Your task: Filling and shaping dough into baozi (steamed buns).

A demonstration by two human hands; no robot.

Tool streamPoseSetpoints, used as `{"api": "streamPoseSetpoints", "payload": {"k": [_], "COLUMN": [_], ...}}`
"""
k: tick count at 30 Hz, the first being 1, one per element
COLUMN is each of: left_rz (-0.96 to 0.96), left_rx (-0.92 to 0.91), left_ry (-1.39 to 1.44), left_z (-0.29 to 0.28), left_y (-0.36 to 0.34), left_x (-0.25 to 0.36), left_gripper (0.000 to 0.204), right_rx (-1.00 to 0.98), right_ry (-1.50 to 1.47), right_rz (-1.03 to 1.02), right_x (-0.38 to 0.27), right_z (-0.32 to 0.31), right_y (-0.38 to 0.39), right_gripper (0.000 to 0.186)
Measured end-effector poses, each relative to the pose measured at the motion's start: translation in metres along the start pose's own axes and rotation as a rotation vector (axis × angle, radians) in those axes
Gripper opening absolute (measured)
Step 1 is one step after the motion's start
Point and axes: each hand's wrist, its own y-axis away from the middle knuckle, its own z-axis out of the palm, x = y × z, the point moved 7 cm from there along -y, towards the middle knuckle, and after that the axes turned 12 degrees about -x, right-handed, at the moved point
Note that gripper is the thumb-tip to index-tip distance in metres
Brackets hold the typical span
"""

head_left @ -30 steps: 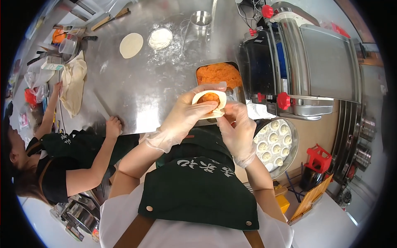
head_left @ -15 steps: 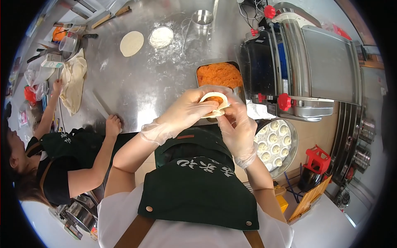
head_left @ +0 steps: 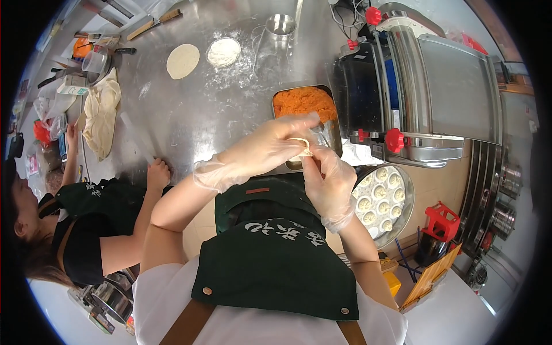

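My left hand (head_left: 270,146), in a clear glove, cups a filled dough wrapper (head_left: 300,150) and largely covers it. My gloved right hand (head_left: 326,178) pinches the wrapper's gathered edge at its right side. Just beyond them is a metal tray of orange filling (head_left: 299,100), with a utensil partly hidden by my fingers. Farther up the steel table (head_left: 218,115) lie a flat dough round (head_left: 183,61) and a pile of white flour (head_left: 223,53).
At right stand a roller machine (head_left: 451,92) and a round tray of pleated buns (head_left: 376,201). A co-worker (head_left: 75,241) at left rests a hand beside a long pale tool. A metal cup (head_left: 280,25), a cream cloth (head_left: 100,115) and cluttered utensils line the table.
My left hand has turned and closed further over the wrapper, hiding the filling that showed earlier. The wrapper looks more gathered. The co-worker's upper body has shifted slightly right.
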Motion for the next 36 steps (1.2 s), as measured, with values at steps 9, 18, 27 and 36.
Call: {"api": "streamPoseSetpoints", "payload": {"k": [9,18,27,36], "left_rz": [0.232,0.174,0.218,0.205], "left_rx": [0.575,0.503,0.486,0.466], "left_ry": [0.586,0.398,0.020,-0.319], "left_z": [0.015,0.008,0.004,0.007], "left_y": [0.000,0.006,0.007,0.008], "left_x": [-0.024,-0.014,-0.011,0.006], "left_gripper": [0.037,0.036,0.038,0.045], "right_rx": [0.092,0.021,0.036,0.051], "right_ry": [-0.163,0.149,0.095,0.102], "right_rz": [0.197,-0.063,-0.001,0.004], "right_x": [0.014,0.004,0.003,0.003], "right_z": [0.013,0.010,0.009,0.010], "right_y": [0.005,0.000,-0.004,-0.004], "right_gripper": [0.022,0.022,0.025,0.020]}}
